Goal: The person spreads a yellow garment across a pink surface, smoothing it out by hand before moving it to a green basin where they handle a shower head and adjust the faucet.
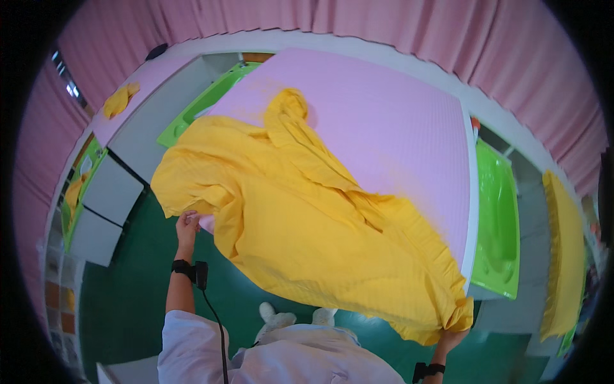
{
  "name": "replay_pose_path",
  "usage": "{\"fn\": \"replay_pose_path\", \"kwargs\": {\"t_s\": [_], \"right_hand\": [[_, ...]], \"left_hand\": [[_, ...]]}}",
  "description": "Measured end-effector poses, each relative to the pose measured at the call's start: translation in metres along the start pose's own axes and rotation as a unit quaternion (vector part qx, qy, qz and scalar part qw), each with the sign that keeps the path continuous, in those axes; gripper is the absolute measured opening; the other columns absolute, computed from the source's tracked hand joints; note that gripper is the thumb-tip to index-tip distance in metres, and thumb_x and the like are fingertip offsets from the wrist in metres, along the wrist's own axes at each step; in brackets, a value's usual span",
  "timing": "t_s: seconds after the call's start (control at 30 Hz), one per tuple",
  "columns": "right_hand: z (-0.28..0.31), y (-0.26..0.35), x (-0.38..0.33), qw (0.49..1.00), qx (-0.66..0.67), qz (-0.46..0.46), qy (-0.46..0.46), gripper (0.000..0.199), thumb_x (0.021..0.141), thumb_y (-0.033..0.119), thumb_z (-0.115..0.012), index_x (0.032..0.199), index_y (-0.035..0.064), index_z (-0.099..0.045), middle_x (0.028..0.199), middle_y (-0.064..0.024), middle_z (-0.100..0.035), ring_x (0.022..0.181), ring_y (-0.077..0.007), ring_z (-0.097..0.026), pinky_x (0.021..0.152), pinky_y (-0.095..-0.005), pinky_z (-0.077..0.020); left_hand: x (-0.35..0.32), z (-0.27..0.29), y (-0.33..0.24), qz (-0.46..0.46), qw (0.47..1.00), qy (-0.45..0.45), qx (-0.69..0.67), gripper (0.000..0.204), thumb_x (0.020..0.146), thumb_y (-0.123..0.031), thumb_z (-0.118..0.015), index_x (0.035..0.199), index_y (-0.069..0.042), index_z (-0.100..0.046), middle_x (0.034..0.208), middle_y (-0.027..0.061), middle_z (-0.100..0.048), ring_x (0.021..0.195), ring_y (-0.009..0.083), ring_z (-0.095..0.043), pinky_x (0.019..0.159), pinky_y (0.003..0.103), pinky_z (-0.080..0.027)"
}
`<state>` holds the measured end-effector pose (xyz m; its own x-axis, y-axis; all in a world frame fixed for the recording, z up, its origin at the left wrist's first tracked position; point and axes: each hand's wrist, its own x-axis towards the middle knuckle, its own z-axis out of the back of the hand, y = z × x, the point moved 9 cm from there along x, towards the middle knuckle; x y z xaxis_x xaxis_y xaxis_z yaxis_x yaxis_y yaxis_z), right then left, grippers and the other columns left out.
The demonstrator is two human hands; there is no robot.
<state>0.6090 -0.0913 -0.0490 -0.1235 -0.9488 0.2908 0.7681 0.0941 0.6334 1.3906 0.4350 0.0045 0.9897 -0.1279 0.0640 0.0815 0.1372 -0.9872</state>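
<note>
— What are the hands doing?
— The left hand [187, 224] is closed on the near left edge of the yellow sheet [300, 217], fingers pinching the fabric. The right hand [451, 338] grips the sheet's bunched lower right corner from below. Each wrist wears a black band, and a cable hangs from the left one.

— And where does the sheet lie?
— It is spread crumpled across the pink bed [390, 121], its near edge hanging over the side toward the person, above the green floor [128, 288]. A twisted fold runs up toward the bed's far end.

— What is beyond?
— Green tubs [495, 217] flank the bed on both sides. Farther left, a smaller yellow cloth [119, 100] sits on another pink bed. Pink curtains [384, 25] close off the back.
</note>
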Motion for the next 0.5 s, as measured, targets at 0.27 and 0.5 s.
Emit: {"fn": "replay_pose_path", "kwargs": {"t_s": [0.27, 0.5], "right_hand": [[0.002, 0.289, -0.051, 0.917, -0.232, 0.304, -0.115, 0.062, 0.080, 0.015, -0.054, 0.133, 0.0018, -0.026, 0.134, -0.0192, -0.032, 0.123, -0.0353, -0.030, 0.099, -0.0467, -0.0249], [-0.145, 0.443, -0.198, 0.882, 0.134, 0.364, 0.268, 0.044, 0.076, 0.003, -0.059, 0.117, -0.0001, -0.044, 0.111, -0.0174, -0.048, 0.098, -0.0325, -0.047, 0.087, -0.0385, -0.0376]], "left_hand": [[0.018, 0.117, 0.005, -0.083, 0.970, 0.062, 0.218, 0.044, 0.065, 0.007, -0.057, 0.106, -0.011, -0.056, 0.103, 0.0069, -0.050, 0.072, 0.0135, -0.052, 0.069, 0.027, -0.047], [0.094, 0.208, 0.062, 0.003, 0.978, 0.121, 0.169, 0.032, 0.078, -0.011, -0.061, 0.108, -0.003, -0.054, 0.098, 0.0052, -0.057, 0.082, 0.0145, -0.055, 0.075, 0.027, -0.045]]}}
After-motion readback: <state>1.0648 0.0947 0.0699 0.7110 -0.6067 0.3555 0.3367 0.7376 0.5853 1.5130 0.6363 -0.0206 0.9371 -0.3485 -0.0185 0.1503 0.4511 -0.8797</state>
